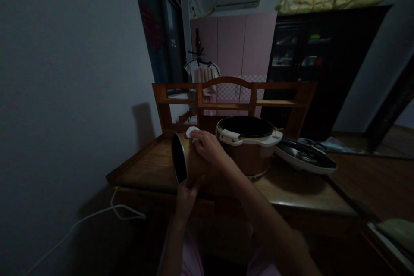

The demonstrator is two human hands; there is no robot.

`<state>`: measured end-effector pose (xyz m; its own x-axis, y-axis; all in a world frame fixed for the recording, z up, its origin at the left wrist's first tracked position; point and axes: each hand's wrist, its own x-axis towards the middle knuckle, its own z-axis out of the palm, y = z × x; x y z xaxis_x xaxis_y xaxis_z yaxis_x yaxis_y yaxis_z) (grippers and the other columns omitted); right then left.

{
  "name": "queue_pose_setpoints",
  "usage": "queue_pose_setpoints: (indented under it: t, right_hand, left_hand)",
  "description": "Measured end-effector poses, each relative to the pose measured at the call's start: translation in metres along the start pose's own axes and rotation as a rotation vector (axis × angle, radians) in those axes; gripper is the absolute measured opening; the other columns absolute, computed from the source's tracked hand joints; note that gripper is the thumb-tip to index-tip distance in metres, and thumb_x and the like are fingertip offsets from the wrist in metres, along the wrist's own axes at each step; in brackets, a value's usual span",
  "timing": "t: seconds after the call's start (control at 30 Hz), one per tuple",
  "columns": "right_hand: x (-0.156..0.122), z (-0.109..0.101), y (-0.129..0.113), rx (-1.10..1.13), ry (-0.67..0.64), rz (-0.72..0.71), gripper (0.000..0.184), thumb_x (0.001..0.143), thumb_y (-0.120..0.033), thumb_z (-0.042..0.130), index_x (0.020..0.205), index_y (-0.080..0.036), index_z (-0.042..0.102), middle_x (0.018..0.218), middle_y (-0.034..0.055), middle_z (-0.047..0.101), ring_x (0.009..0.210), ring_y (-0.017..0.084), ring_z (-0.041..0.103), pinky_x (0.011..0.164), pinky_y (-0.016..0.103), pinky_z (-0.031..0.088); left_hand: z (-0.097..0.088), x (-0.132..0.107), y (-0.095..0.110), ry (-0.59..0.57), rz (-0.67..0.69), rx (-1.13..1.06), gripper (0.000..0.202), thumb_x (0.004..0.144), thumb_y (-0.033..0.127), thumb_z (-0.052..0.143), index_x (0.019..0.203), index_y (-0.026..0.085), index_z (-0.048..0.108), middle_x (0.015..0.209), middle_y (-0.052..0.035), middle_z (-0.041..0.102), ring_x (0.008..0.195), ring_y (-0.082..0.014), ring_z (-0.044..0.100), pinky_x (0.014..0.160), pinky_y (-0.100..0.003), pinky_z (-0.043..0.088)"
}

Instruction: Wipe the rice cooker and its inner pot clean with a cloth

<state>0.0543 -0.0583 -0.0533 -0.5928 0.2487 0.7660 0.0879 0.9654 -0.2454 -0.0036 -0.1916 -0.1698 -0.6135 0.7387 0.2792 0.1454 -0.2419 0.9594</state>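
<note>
My left hand (pixel 186 198) is closed on the lower rim of a cooker's inner pot (pixel 195 168). The pot is tipped on its side above the table, its dark mouth turned to the left and its outside brownish in the dim light. My right hand (pixel 208 145) lies over the top of the pot's outer wall, with a crumpled white cloth or tissue (pixel 192 133) under its fingertips. Right beside the pot stands the electric cooker body (pixel 247 155), brown with a cream rim and a dark opening. Its detached lid (pixel 305 155) rests to the right, inner side up.
The wooden table (pixel 291 194) has a raised wooden shelf (pixel 226 105) along its back edge. A wall (pixel 80 73) closes in the left side, where a white cable (pixel 93 212) hangs. Behind the lid lies some clear plastic (pixel 343 148).
</note>
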Motion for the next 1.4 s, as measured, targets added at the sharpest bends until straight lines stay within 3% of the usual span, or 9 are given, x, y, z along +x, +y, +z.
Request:
queue_pose_setpoints:
  t: [0.17, 0.57, 0.9, 1.2, 1.4]
  right_hand:
    - [0.004, -0.003, 0.001, -0.009, -0.035, 0.009, 0.033, 0.093, -0.01, 0.049, 0.12, -0.017, 0.067, 0.127, 0.0068, 0.065, 0.123, 0.018, 0.057, 0.109, 0.029, 0.038]
    - [0.008, -0.012, -0.006, -0.035, -0.041, 0.075, 0.028, 0.093, -0.018, 0.053, 0.114, -0.022, 0.071, 0.118, 0.0023, 0.07, 0.113, 0.02, 0.064, 0.102, 0.028, 0.044]
    - [0.007, -0.009, 0.014, 0.082, 0.021, 0.094, 0.027, 0.094, -0.02, 0.052, 0.112, -0.02, 0.072, 0.116, 0.0029, 0.071, 0.11, 0.019, 0.066, 0.1, 0.028, 0.045]
    - [0.0, -0.021, 0.029, 0.177, 0.031, -0.023, 0.029, 0.092, -0.013, 0.051, 0.112, -0.019, 0.072, 0.116, 0.0023, 0.071, 0.111, 0.016, 0.065, 0.1, 0.026, 0.045]
    - [0.009, -0.008, 0.025, 0.16, -0.002, -0.045, 0.028, 0.093, -0.014, 0.051, 0.111, -0.018, 0.072, 0.115, 0.0028, 0.071, 0.112, 0.017, 0.063, 0.101, 0.026, 0.043]
  left_hand:
    - [-0.001, 0.002, -0.002, 0.012, 0.003, -0.038, 0.052, 0.075, 0.045, 0.075, 0.112, 0.01, 0.07, 0.112, -0.0153, 0.073, 0.112, -0.0301, 0.065, 0.102, -0.045, 0.048]
    - [-0.003, 0.002, -0.005, 0.004, 0.018, -0.046, 0.047, 0.075, 0.044, 0.075, 0.111, 0.013, 0.071, 0.112, -0.0137, 0.073, 0.111, -0.0283, 0.066, 0.102, -0.042, 0.048]
    - [0.002, 0.007, 0.0, 0.039, 0.021, 0.047, 0.046, 0.076, 0.041, 0.075, 0.111, 0.013, 0.07, 0.115, -0.0128, 0.072, 0.113, -0.0265, 0.065, 0.102, -0.038, 0.048]
    - [0.0, 0.007, 0.003, 0.049, 0.012, 0.067, 0.045, 0.072, 0.04, 0.078, 0.108, 0.013, 0.072, 0.107, -0.0109, 0.074, 0.108, -0.0274, 0.067, 0.099, -0.04, 0.051]
    - [-0.004, 0.007, 0.009, 0.094, -0.032, 0.073, 0.044, 0.072, 0.04, 0.079, 0.105, 0.012, 0.073, 0.103, -0.011, 0.075, 0.106, -0.0277, 0.068, 0.1, -0.041, 0.051]
